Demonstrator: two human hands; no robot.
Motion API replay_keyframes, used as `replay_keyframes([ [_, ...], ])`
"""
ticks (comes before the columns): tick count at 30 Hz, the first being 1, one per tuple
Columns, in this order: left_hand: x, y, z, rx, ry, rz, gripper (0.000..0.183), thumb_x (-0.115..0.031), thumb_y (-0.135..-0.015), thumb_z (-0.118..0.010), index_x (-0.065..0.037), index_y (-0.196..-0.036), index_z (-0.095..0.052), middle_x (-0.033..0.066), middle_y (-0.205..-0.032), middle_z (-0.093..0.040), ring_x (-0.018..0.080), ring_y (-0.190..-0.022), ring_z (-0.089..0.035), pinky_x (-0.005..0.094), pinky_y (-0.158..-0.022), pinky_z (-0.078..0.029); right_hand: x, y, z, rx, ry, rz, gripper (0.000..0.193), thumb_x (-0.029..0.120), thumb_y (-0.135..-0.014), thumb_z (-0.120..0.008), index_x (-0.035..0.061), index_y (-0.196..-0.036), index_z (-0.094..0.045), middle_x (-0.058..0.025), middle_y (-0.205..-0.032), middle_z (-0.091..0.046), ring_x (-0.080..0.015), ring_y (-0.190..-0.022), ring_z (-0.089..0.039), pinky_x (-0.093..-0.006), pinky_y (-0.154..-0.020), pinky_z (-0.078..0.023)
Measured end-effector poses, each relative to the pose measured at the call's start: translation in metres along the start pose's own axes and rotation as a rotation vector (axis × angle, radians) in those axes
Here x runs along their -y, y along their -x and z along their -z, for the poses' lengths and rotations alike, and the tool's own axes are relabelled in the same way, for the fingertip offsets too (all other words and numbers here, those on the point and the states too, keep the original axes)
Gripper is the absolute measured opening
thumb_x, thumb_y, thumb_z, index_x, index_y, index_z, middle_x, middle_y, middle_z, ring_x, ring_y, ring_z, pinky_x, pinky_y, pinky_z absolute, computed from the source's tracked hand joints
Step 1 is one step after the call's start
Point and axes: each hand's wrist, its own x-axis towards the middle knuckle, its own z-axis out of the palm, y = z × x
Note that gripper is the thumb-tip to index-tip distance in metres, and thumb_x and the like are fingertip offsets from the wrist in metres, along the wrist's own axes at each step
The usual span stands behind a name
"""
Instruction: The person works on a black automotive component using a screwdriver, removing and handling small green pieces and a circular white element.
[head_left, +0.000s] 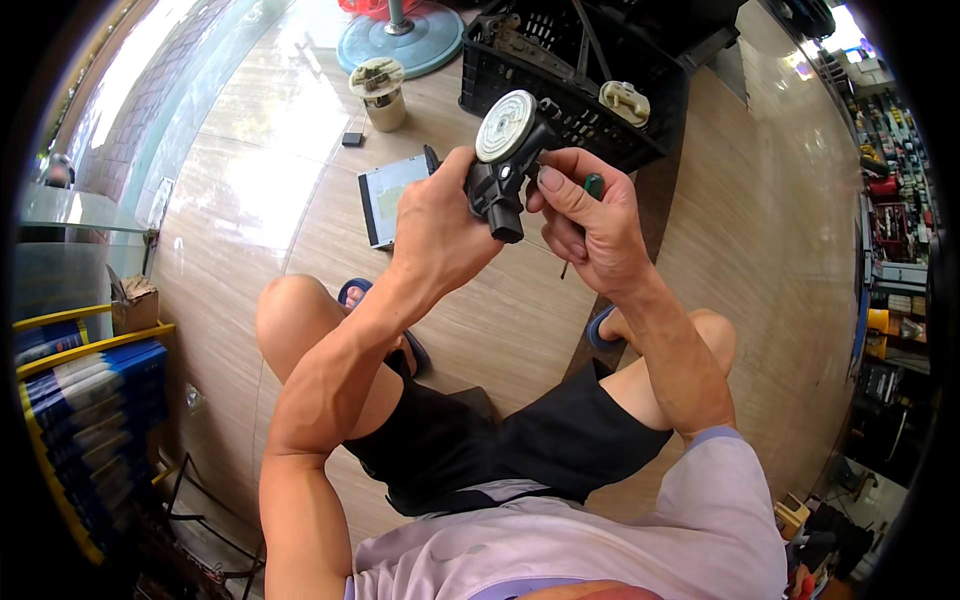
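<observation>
Out in front of me, my left hand (pixel 437 222) is closed round a black plastic part with a block-shaped end (pixel 503 222). A round whitish disc with concentric rings (pixel 506 126) sits at its top. My right hand (pixel 603 230) keeps a thin screwdriver with a green handle (pixel 595 186) tucked in its curled fingers, shaft pointing down. Its thumb and forefinger are pinched against the right side of the black part; what they pinch there is hidden. Beyond my left hand, a flat silver metal box (pixel 383 196) lies on the floor.
A black plastic crate (pixel 530 70) holding metal parts stands just beyond my hands. Left of it are a cup-like container (pixel 384 108), a small black block (pixel 352 140) and a round blue-grey base (pixel 432 40). Yellow-framed shelving (pixel 95 347) is at left; packed shelves (pixel 897 230) line the right.
</observation>
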Motion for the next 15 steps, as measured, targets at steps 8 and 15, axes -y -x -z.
replay_keyframes([
  [8,-0.0017,0.0005,0.0010,0.009,0.061,0.004,0.030,-0.011,-0.076,-0.071,0.000,-0.102,-0.061,0.0181,-0.079,-0.070,0.0362,-0.076,-0.070,0.0388,-0.068,-0.055,-0.0047,-0.0028,0.0062,0.082,-0.051,-0.052,0.023,0.023,-0.102,-0.059,0.0000,-0.103,-0.062,-0.0087,-0.081,-0.066,-0.0022,-0.039,-0.037,-0.0200,-0.036,-0.028],
  [15,0.0008,-0.0007,0.0002,0.003,-0.028,-0.013,0.028,-0.011,-0.075,-0.071,0.000,-0.099,-0.059,0.0199,-0.078,-0.069,0.0390,-0.075,-0.069,0.0421,-0.066,-0.053,-0.0025,-0.0009,0.0021,0.021,-0.071,0.015,0.021,0.019,-0.100,-0.061,-0.0011,-0.107,-0.062,-0.0087,-0.083,-0.066,-0.0021,-0.038,-0.038,-0.0194,-0.036,-0.028],
])
